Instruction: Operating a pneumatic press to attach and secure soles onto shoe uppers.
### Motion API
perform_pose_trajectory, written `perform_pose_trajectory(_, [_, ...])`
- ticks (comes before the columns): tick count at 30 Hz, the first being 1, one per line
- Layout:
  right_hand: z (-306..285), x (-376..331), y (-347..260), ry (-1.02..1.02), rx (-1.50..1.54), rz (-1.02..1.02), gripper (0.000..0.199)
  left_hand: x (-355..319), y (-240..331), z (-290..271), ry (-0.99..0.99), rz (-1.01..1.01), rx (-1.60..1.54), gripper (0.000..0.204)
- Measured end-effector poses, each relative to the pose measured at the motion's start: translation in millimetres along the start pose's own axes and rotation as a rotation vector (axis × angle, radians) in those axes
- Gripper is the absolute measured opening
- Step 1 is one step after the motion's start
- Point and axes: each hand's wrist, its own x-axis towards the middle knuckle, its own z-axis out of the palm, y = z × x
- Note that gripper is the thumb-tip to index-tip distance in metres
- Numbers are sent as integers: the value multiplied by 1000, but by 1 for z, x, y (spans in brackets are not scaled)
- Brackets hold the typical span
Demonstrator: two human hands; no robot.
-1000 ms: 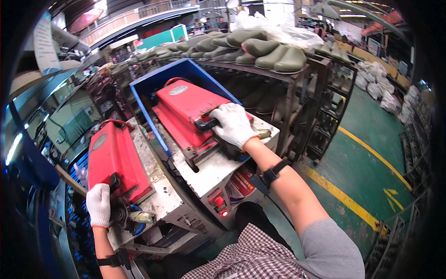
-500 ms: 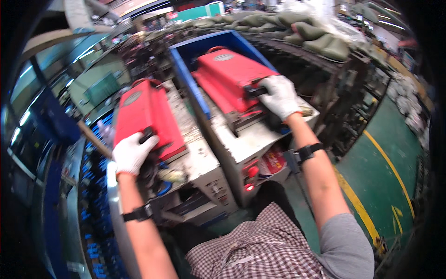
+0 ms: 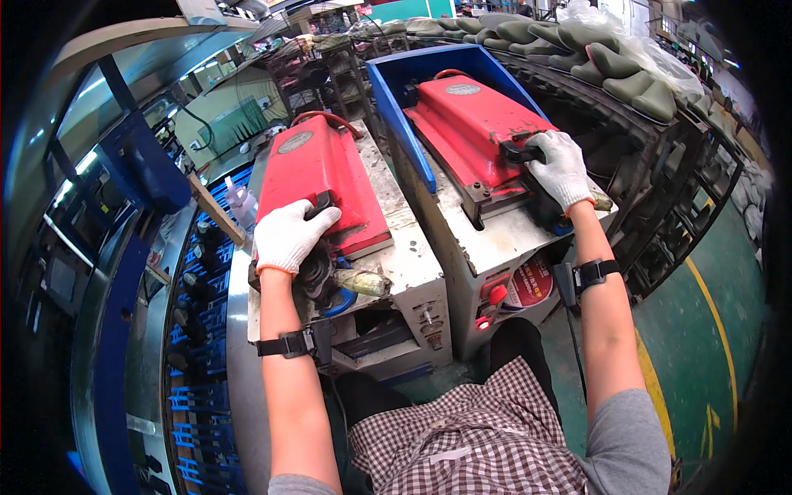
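- Our left hand (image 3: 286,238), in a white glove, has its grip closed over the black handle (image 3: 322,203) at the near end of the left red press lid (image 3: 320,183).
- Our right hand (image 3: 563,167), gloved too, wraps shut round the black handle (image 3: 518,151) of the right red press lid (image 3: 474,124), which sits further off, against a blue tray wall (image 3: 404,115).
- Both lids lie down on their grey machine bodies (image 3: 412,264).
- Risk, as we judge it: fingers could be nipped at a lid's near edge if it drops, because the hands sit right at that edge.
- Another risk: the red button (image 3: 497,294) on the right body is near our right forearm, so a knock might trigger it.
- Count: two red lids, two handles, two gloves, two wrist straps (image 3: 290,343); many green boots (image 3: 606,62) on the far rack.
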Motion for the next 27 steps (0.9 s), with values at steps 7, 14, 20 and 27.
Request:
perform_pose_trajectory(7, [-3,0,0,-17,5,8,25,-1,0,1,14,8,23,54])
perform_pose_trajectory(14, [-3,-1,1,6,17,4,24,-3,4,-1,9,-2,28,56])
perform_pose_trajectory(20, [-2,-1,0,14,33,-12,25,-2,2,1,17,0,25,56])
perform_pose_trajectory(27, [-5,0,-1,0,25,-5,25,-2,3,1,41,7,26,57])
